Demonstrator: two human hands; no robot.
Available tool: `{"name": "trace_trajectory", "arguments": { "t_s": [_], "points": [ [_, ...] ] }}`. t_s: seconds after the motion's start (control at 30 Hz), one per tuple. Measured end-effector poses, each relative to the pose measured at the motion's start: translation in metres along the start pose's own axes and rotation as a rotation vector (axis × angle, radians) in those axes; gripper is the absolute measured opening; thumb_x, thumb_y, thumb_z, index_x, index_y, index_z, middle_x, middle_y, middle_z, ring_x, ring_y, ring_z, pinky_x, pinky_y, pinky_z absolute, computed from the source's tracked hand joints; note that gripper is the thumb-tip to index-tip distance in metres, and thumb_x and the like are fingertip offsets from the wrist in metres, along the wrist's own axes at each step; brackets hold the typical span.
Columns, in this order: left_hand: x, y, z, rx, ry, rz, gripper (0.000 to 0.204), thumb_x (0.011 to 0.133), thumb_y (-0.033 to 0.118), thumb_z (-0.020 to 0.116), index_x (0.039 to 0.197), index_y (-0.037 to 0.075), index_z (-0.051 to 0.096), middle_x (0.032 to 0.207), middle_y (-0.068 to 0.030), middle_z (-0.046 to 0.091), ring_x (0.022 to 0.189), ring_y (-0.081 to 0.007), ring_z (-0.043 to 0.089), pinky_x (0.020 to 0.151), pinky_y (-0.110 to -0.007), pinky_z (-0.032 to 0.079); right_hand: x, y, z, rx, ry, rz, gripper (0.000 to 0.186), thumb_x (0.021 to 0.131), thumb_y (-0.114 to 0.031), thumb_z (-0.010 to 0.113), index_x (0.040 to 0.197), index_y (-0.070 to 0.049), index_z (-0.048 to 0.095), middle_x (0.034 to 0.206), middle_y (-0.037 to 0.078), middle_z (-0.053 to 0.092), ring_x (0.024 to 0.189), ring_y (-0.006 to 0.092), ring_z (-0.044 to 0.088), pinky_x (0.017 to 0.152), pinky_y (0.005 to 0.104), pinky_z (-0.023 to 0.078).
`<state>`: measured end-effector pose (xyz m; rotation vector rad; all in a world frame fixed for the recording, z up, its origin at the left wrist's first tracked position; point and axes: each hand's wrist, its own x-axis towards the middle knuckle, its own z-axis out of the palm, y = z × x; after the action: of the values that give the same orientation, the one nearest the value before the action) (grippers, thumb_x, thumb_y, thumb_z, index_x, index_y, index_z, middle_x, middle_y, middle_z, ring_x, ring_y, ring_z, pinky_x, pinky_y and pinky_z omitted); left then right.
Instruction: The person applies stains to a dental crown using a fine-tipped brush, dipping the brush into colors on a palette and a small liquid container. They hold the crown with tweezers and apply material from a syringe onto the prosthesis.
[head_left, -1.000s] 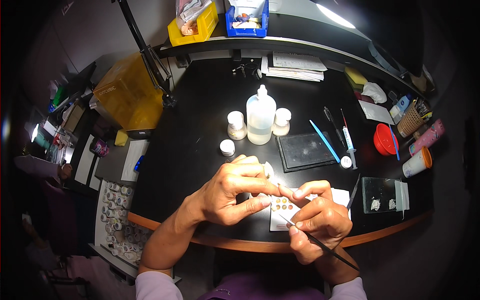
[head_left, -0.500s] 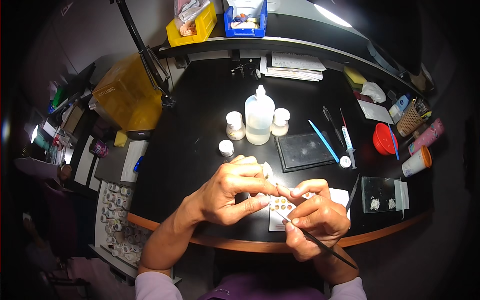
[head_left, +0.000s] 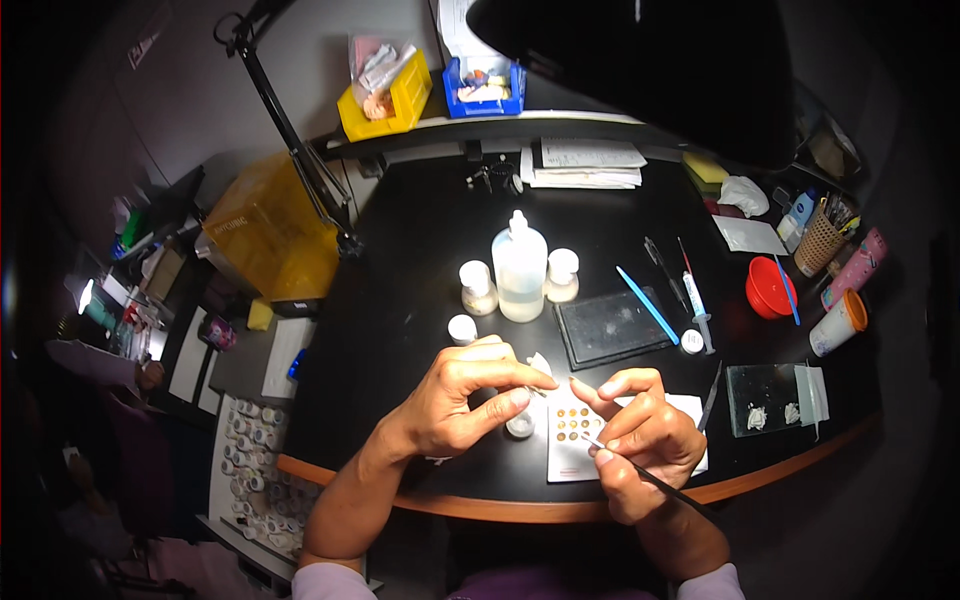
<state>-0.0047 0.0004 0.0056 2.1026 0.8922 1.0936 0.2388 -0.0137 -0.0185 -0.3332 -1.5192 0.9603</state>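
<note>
Where the round black tabletop (head_left: 420, 290) curves along its near edge, both hands work close together in the head view. Left hand (head_left: 455, 400) enters from the lower edge, wrist bent, fingers curled narrow, thumb and forefinger pinching a small pale piece (head_left: 541, 364) at their tips; what the piece is cannot be told. Right hand (head_left: 640, 445) lies just beside it, fingers folded around a thin dark-handled brush (head_left: 650, 478), held pen-fashion with the handle trailing toward the near right edge and the tip over a white card with rows of small tan dots (head_left: 572, 440). One small round white-rimmed dish (head_left: 520, 426) sits under the left thumb, touching the card's left edge.

Counts: one tall translucent plastic squeeze bottle (head_left: 520, 270) stands at mid-table, flanked by two short white-capped jars (head_left: 477, 288); a third small white cap (head_left: 462, 328) lies nearer the left hand. One dark rectangular glass slab (head_left: 612, 328) lies right of the bottle, with one blue-handled tool (head_left: 648, 305) across its far right corner. One red round bowl (head_left: 770, 288) and one clear glass block (head_left: 762, 398) occupy the right edge. A black lamp arm (head_left: 295, 140) rises from the far left edge.
</note>
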Motion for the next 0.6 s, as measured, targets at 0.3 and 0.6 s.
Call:
{"name": "trace_trajectory", "arguments": {
  "t_s": [0.3,0.6],
  "points": [
    [0.000,0.000,-0.013,-0.041,0.091,-0.125,0.025,0.096,0.016,0.066,0.114,0.005,0.079,0.083,-0.0077,0.069,0.080,-0.0165,0.056,0.075,-0.031,0.045,-0.002,0.003,0.002,0.030,0.179,0.047,0.018,0.074,0.009,0.065,0.078,-0.005,0.055,0.072,0.008,0.065,0.106,0.0280,0.061,0.100,0.0502,0.057],
    [0.001,0.003,-0.011,0.008,0.091,-0.075,0.031,0.096,0.017,0.060,0.113,-0.003,0.076,0.080,-0.0043,0.058,0.074,-0.0119,0.050,0.068,-0.028,0.040,0.001,0.003,0.003,-0.028,0.158,0.042,0.018,0.072,0.009,0.069,0.080,-0.005,0.060,0.074,0.007,0.067,0.102,0.0274,0.065,0.095,0.0419,0.055]
  ]
}}
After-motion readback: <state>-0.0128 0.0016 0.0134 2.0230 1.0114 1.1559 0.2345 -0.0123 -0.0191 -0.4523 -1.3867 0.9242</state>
